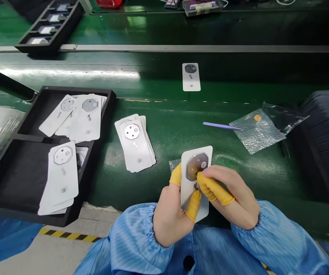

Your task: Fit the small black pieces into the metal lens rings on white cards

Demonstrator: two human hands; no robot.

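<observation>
A white panel (185, 191) with a dark octagonal camera plate is held upright, tilted slightly, close to the body. My left hand (172, 210) grips its left edge and lower front, with yellow finger cots on the thumb and a finger. My right hand (230, 191) has its cot-covered fingertips pinched together at the lower right of the camera plate; anything small between them cannot be made out. Left of my hands lies a stack of similar white panels (135, 147). Part of a clear bubble sheet (174, 165) shows behind my left hand.
A black two-part tray (12, 172) with white panels stands at the left. One white panel (191, 80) lies farther back. Purple tweezers (220, 125) and a bubble bag (257, 131) are to the right, beside stacked dark trays (324, 141). A blue sleeve (6, 240) shows lower left.
</observation>
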